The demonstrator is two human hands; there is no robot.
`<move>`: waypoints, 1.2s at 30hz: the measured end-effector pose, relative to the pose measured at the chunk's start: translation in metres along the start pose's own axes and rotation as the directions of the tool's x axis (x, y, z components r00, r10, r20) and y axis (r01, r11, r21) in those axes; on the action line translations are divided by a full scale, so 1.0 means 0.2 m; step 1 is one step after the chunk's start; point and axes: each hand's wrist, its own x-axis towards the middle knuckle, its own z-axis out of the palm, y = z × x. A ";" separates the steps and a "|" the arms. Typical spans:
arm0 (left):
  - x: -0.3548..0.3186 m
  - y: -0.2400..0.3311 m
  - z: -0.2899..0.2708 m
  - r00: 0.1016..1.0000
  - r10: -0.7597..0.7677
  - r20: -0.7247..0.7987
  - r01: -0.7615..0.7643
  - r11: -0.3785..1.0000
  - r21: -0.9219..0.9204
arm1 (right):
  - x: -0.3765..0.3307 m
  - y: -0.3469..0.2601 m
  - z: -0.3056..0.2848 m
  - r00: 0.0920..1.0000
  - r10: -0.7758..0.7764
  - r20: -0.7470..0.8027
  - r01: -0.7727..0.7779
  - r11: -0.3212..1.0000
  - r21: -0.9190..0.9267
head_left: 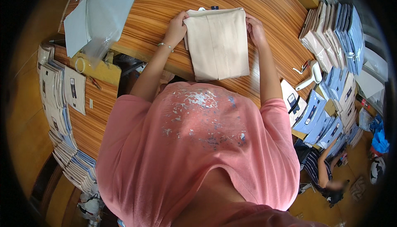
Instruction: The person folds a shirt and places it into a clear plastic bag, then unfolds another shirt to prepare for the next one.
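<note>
A folded beige garment [218, 45] lies flat on the wood-grain table in front of me, a seam running down its middle. Dark and white tags stick out past its far edge. My left hand [178, 28] pinches the far left corner, thumb and fingers closed on the cloth; a thin bracelet circles that wrist. At the far right corner, my right hand [255, 30] grips the edge with curled fingers, some of them partly hidden by the fabric.
Clear plastic bags with pale sheets [103, 18] lie at the far left. Bagged folded garments are stacked at left [56, 90] and right [324, 35]. A white lint roller [312, 76] rests on the right, beside small snips [305, 66]. Another person [318, 167] is at lower right.
</note>
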 end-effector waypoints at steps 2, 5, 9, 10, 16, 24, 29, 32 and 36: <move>0.01 0.01 0.01 1.000 0.012 0.012 -0.012 1.000 -0.003 | 0.00 0.03 0.00 0.995 -0.073 -0.063 0.063 0.987 -0.146; 0.01 0.00 0.01 0.999 0.051 -0.010 -0.051 0.998 0.030 | 0.02 0.07 0.02 0.969 -0.203 -0.141 0.168 0.960 -0.226; 0.02 0.00 0.02 0.999 -0.046 0.004 0.046 0.998 -0.042 | 0.04 0.09 0.05 0.909 -0.331 -0.255 0.305 0.943 -0.136; 0.02 0.02 0.02 0.999 -0.041 0.004 0.041 0.999 -0.025 | 0.05 0.11 0.04 0.904 -0.348 -0.247 0.315 0.935 -0.163; 0.01 0.04 0.00 0.999 -0.038 0.018 0.037 0.999 0.040 | 0.09 0.11 0.01 0.888 -0.408 -0.213 0.394 0.913 -0.107; 0.07 0.01 0.03 0.994 -0.045 -0.103 0.053 0.996 0.075 | 0.15 0.09 0.02 0.919 -0.274 -0.283 0.210 0.949 -0.235; 0.08 0.00 0.02 0.990 -0.140 0.001 0.139 0.982 -0.125 | 0.14 0.05 -0.01 0.953 -0.218 -0.209 0.166 0.957 -0.239; 0.08 -0.04 0.02 0.977 -0.209 0.050 0.215 0.936 -0.280 | 0.13 0.01 0.01 0.966 -0.124 -0.225 0.065 0.965 -0.252; 0.09 -0.04 0.02 0.953 -0.277 0.121 0.301 0.838 -0.454 | 0.19 0.06 -0.03 0.937 -0.172 -0.305 0.128 0.979 -0.157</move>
